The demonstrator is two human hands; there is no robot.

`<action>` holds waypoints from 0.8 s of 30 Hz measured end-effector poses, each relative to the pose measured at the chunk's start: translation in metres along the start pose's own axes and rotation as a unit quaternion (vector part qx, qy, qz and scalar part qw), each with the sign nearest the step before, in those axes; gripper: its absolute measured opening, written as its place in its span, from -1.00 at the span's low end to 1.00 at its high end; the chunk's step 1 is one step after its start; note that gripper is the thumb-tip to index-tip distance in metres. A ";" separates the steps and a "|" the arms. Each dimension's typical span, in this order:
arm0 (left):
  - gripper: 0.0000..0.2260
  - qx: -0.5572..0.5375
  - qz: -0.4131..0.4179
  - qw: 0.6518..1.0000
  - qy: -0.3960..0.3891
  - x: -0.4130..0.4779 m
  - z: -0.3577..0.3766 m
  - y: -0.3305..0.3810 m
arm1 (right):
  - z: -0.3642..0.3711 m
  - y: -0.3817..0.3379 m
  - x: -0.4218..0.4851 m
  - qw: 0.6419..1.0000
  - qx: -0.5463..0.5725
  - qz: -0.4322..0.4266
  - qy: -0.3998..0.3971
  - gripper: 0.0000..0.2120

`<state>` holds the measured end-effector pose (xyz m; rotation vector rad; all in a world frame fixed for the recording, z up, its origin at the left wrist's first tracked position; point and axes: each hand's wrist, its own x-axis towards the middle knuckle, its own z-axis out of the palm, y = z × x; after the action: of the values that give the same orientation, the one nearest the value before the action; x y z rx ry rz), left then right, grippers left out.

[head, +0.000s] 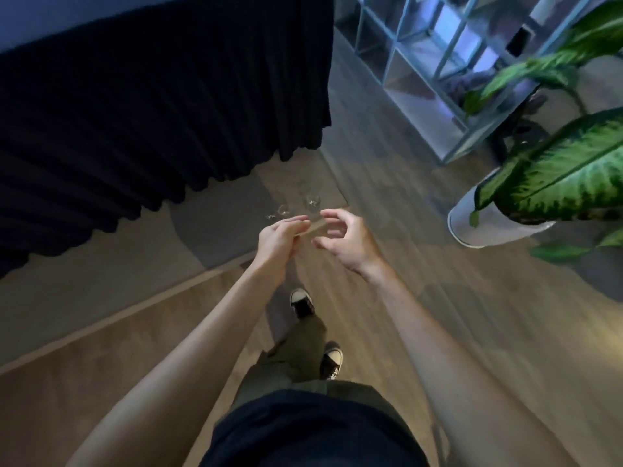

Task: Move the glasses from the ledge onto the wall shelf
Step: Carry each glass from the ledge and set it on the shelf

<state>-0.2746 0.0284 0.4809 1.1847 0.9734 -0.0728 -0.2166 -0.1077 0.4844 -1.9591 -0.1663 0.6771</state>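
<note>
Reaching forward with both bare arms, over a wooden floor [421, 298]. Left hand [279, 235] held out with fingers [296, 221] straight and loose, holding nothing. Right hand [342, 237] just beside it, fingers [332, 215] curled and spread apart, also holding nothing. Hands close together but not touching.

Just past the fingertips, three small clear glasses [313, 200] standing upright on a low wooden ledge [290, 183]. One glass more to the right, two more to the left, near each other. Hard to see well, being see-through and a bit blurry. Not touched by either hand.

Above the ledge, a dark curtain [151, 96] hanging down in folds at the top left. Off to the top right, a pale blue open shelf [438, 72] made of square boxes, well apart from the glasses. Near it, a big green leafy plant [556, 170] in a white pot [472, 227].

Down below, two dark shoes [301, 303] with white toes, green trousers [296, 355] and a dark top.

No writing or labels clear enough to read anywhere.
</note>
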 end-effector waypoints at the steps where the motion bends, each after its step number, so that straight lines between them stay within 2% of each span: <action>1: -0.80 -0.004 -0.004 1.000 0.008 0.013 0.007 0.003 | -0.005 0.000 0.015 1.000 -0.005 0.008 -0.013 -0.43; 4: -0.66 -0.092 -0.019 0.995 0.032 0.057 0.026 0.008 | -0.018 0.003 0.060 0.999 -0.042 0.011 -0.021 -0.45; 6: -0.63 -0.138 -0.031 0.989 0.044 0.081 0.039 0.012 | -0.027 0.005 0.083 0.997 -0.074 0.015 -0.022 -0.50; 9: -0.86 -0.115 -0.075 0.987 0.077 0.116 0.057 0.018 | -0.041 0.006 0.117 0.992 -0.113 0.035 -0.038 -0.57; 12: -0.83 -0.111 -0.101 0.983 0.107 0.150 0.074 0.023 | -0.051 0.006 0.157 0.990 -0.121 0.045 -0.055 -0.59; 18: -0.75 -0.210 -0.179 0.952 0.134 0.218 0.087 0.007 | -0.036 0.030 0.231 0.982 -0.127 0.091 -0.109 -0.44; 24: -0.68 -0.214 -0.221 0.934 0.182 0.295 0.096 -0.035 | -0.007 0.094 0.317 0.972 -0.142 0.092 -0.165 -0.20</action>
<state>-0.0558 0.0622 0.2613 0.5680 1.4878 0.0035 0.0354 -0.0325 0.2835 -2.1379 -0.3029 1.1555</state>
